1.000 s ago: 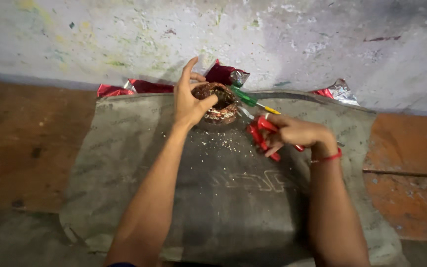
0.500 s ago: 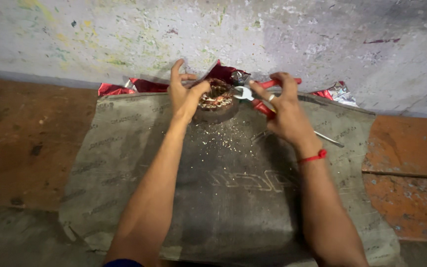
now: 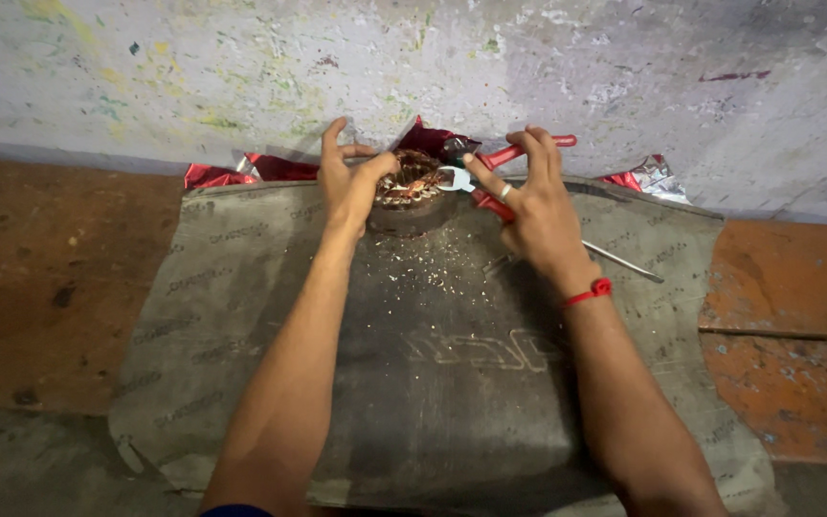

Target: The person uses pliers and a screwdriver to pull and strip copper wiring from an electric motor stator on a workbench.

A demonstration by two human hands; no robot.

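A round motor stator with copper windings (image 3: pixel 412 184) sits on a grey sack mat (image 3: pixel 433 364) close to the wall. My left hand (image 3: pixel 348 177) grips its left rim, fingers spread upward. In my right hand (image 3: pixel 528 206) are red-handled pliers (image 3: pixel 490 172), their metal jaws at the stator's right top edge. A red thread is tied around my right wrist. Bits of cut wire lie scattered on the mat in front of the stator.
A thin metal rod or screwdriver (image 3: pixel 624 261) lies on the mat right of my right hand. Crumpled red and silver foil wrappers (image 3: pixel 232 174) (image 3: pixel 651 177) rest along the paint-stained wall (image 3: pixel 413 67). Orange-brown floor (image 3: pixel 40 278) flanks the mat on both sides.
My right hand lifted the pliers from the mat up to the stator's right edge. My left hand shifted from on top of the stator to gripping its left side.
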